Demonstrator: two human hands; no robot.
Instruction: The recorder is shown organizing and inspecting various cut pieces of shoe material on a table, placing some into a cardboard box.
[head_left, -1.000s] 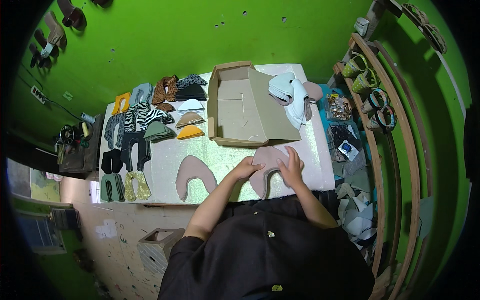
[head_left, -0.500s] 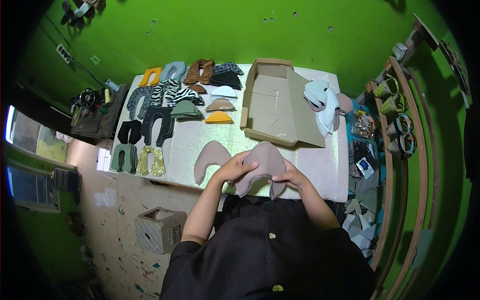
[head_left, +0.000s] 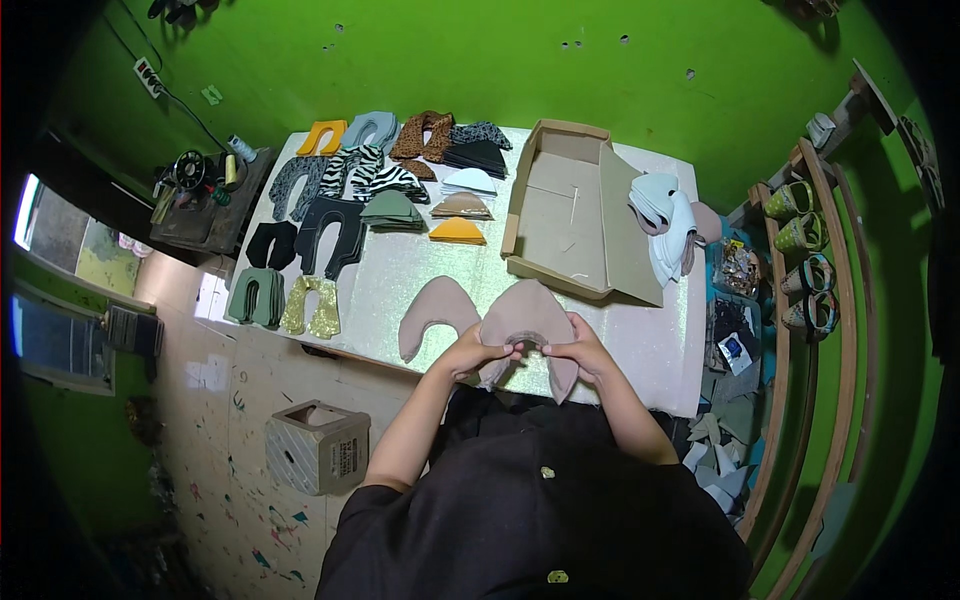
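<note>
A stack of dusty-pink, U-shaped cut pieces (head_left: 526, 308), which look like shoe uppers, is held over the table's near edge with its curved top pointing away from me. My left hand (head_left: 474, 354) grips the stack's left side, thumb on top by the inner curve. On the opposite side my right hand (head_left: 584, 352) pinches it the same way, the two thumbs close together. The fingers beneath are hidden. Left of the stack, another dusty-pink U-shaped piece (head_left: 437, 304) lies flat on the table, close to my left hand.
Stacks of cut pieces, among them zebra-print pieces (head_left: 350, 172) and green half-rounds (head_left: 391, 211), cover the table's left part. An open cardboard box (head_left: 560, 200) stands behind my hands, pale blue pieces (head_left: 664, 222) on its flap. A wooden rack (head_left: 812, 250) holds sandals at right.
Both thumbs have shifted to the inner curve of the stack, the left one sliding down and inward. The stack now faces more squarely away from me. The whole view has swung slightly.
</note>
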